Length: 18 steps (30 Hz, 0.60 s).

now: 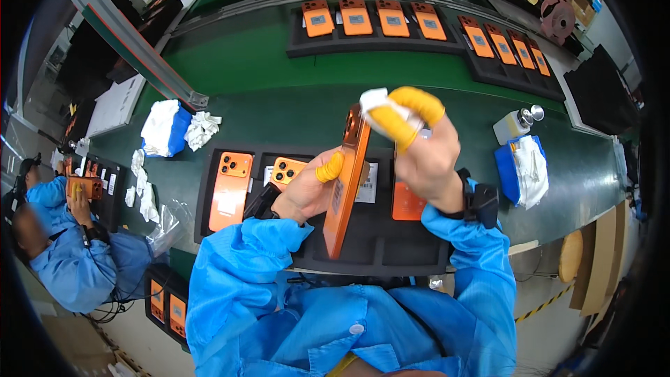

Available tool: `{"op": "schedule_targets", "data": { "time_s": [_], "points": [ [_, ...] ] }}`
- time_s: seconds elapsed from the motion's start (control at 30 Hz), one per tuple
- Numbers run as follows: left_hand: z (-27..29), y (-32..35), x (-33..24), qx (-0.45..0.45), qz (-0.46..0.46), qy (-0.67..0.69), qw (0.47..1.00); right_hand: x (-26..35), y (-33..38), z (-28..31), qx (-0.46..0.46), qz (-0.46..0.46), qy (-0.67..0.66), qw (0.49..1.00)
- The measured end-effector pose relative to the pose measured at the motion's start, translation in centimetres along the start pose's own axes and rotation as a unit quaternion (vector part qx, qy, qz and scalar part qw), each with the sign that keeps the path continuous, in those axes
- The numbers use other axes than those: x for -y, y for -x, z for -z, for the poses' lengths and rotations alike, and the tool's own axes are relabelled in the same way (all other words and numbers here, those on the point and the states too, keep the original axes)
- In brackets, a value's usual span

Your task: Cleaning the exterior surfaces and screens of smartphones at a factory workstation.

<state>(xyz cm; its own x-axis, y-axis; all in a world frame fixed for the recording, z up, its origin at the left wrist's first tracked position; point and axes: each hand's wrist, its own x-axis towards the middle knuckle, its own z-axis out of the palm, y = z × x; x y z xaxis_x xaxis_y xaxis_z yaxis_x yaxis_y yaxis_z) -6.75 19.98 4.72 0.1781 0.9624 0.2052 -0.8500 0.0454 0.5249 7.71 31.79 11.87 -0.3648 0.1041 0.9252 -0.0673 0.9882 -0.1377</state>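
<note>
My left hand (307,192), a yellow finger cot on its thumb, grips an orange phone (347,181) held upright on edge above a black tray (377,251). My right hand (419,146), with yellow cots on two fingers, presses a small white wipe (375,100) against the phone's upper end near the camera bump. The tray also holds an orange phone (230,190) at its left, another (287,169) partly behind my left hand, and one (406,204) under my right wrist. Blue sleeves cover both forearms.
Two more black trays (373,40) (502,66) of orange phones lie on the green belt behind. White wipes in a blue holder (166,128) sit left, another blue holder (523,167) and a small bottle (514,124) right. A person in blue (77,251) handles a phone at far left.
</note>
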Motion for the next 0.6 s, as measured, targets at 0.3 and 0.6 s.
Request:
{"op": "schedule_targets", "data": {
  "time_s": [0.3, 0.6],
  "points": [
    [-0.6, -0.1, 0.2, -0.113, -0.016, -0.061, 0.992, -0.1, 0.4, -0.2, 0.029, -0.047, -0.005, 0.998],
    [0.4, -0.1, -1.7, -0.078, -0.056, 0.095, 0.991, 4.4, 2.4, -1.2, 0.122, 0.042, -0.179, 0.975]
  ]
}}
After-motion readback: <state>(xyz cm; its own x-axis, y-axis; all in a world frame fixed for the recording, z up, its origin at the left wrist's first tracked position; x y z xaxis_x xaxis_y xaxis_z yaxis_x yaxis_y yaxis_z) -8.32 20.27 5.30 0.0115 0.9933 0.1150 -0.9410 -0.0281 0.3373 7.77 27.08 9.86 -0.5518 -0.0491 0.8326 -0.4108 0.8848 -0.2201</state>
